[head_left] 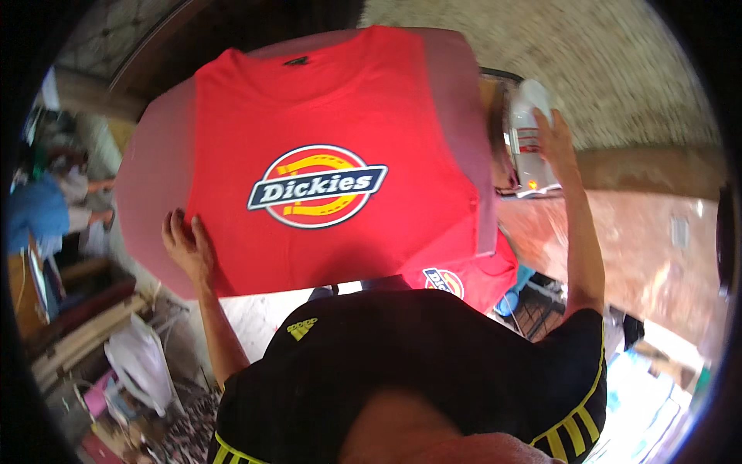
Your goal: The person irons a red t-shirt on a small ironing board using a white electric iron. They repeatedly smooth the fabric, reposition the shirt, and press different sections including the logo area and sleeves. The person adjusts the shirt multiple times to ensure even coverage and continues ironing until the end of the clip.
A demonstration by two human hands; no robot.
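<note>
A red T-shirt (325, 155) lies spread flat over a padded pinkish ironing board (151, 201), front side up, with a round printed emblem in yellow, white and dark blue at the middle of its chest. The collar points away from the person and the hem hangs toward the near edge of the board.

The left hand (185, 243) rests palm down at the T-shirt's lower left edge, fingers loosely spread and flat, pressing on the cloth where it meets the board's bare padding; it grips nothing.

The right hand (555, 139) reaches out beyond the T-shirt's right side, past the board's far right corner, and its fingers are wrapped around a white plastic spray bottle (529, 127) that stands upright there on a cluttered stand. Motion blur softens this corner, so the bottle's exact shape is only probably that of a sprayer.

Below the T-shirt's right hem, a 2nd red garment (464, 274) with the same kind of emblem hangs off the board's near right edge.

Left of the T-shirt, well apart from it, another person in blue (39, 213) is bent over near stacked wooden planks (77, 332).
</note>
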